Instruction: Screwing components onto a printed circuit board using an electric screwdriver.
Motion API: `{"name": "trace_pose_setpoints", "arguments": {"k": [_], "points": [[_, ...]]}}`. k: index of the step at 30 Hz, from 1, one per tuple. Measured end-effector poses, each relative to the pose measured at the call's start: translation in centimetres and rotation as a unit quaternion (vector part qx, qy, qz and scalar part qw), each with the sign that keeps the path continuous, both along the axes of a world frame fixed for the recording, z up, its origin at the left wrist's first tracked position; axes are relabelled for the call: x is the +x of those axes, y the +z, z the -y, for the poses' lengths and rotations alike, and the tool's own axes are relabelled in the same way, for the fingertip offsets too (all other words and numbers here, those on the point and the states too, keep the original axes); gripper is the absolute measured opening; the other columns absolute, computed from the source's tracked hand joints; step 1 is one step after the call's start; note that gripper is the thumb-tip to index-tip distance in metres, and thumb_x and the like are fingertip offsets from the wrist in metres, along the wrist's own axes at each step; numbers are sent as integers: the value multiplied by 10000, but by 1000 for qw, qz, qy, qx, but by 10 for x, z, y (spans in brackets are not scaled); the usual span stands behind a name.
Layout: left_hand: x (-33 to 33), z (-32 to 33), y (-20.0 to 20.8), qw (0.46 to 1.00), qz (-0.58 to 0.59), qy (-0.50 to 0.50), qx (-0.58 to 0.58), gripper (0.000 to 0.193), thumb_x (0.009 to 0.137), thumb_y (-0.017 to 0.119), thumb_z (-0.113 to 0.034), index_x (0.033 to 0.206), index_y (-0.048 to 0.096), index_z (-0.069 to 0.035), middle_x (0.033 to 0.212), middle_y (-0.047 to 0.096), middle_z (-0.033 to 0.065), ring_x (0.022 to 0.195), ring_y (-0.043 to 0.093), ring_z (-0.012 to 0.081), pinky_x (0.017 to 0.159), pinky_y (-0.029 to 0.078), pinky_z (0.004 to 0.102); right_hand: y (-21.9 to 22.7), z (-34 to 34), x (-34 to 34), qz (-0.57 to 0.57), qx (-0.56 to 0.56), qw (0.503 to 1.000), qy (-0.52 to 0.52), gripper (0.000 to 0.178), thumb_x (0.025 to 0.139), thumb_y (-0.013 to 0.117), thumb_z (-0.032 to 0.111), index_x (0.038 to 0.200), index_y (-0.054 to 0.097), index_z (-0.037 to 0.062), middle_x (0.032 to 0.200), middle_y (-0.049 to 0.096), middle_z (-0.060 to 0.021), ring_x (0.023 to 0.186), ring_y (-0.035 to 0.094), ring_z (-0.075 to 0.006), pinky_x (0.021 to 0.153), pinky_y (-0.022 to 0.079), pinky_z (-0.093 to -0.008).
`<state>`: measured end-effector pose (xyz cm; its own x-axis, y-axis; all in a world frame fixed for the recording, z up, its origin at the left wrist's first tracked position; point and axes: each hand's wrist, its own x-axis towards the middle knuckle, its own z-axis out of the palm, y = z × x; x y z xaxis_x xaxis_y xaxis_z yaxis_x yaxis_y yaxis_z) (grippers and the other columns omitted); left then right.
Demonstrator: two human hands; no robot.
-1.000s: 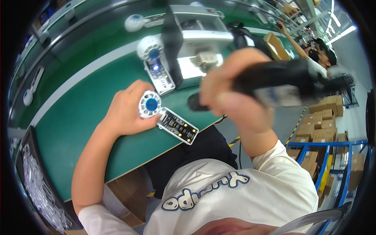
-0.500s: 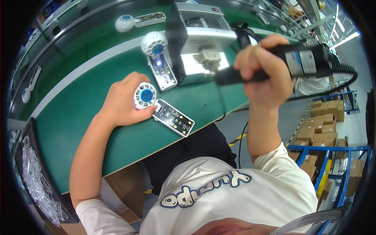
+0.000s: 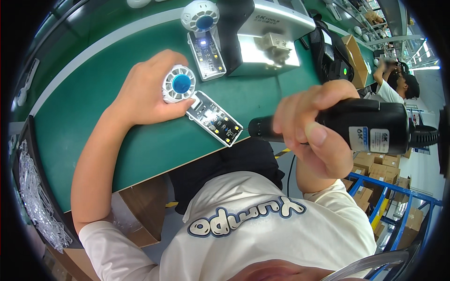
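Note:
My left hand is closed round the white round head of a small device with a vented ring and a blue centre. From that head a flat arm with an exposed black circuit board points toward the table's front edge. My right hand grips a black electric screwdriver, held level. Its thin tip is at the outer end of the circuit board; whether it touches a screw I cannot tell. A similar device, with a small light glowing on its board, lies just behind.
A grey and black screw feeder stands at the back, beside a black unit with a green light. A tray of clear plastic parts sits at the left. Another person works at the far right. Cardboard boxes are stacked beyond.
My right hand has brought the screwdriver from beside the screw feeder down and toward me, to the end of the circuit board. My left hand still holds the device.

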<state>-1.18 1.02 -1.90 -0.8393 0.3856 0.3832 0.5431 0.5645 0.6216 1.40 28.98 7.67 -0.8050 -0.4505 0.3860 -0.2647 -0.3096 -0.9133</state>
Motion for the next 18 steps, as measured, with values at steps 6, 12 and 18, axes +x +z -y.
{"name": "trace_pose_setpoints", "arguments": {"k": [6,12,18], "points": [[-7,0,4,1000,17,2,-11,548,618,785,-253,1072,587,-18,966,614,137,825,643,322,719,517,371,-1,6,2,-8,18,1000,-2,334,820,615,87,1126,496,23,694,535,-44,533,516,-165,599,462,-351],[-2,1,4,999,-29,-18,3,503,644,792,-258,1050,591,-40,930,610,136,812,633,350,681,503,395,7,-6,-18,-35,-5,999,3,285,811,600,85,1075,514,21,669,525,-54,522,516,-167,598,467,-363],[2,-3,9,1000,9,2,-14,514,632,793,-261,1051,592,-42,927,610,136,811,638,346,683,505,396,27,-1,-59,-145,-103,963,-201,226,797,610,19,1009,539,-13,647,563,-91,516,559,-183,570,513,-363]]}}
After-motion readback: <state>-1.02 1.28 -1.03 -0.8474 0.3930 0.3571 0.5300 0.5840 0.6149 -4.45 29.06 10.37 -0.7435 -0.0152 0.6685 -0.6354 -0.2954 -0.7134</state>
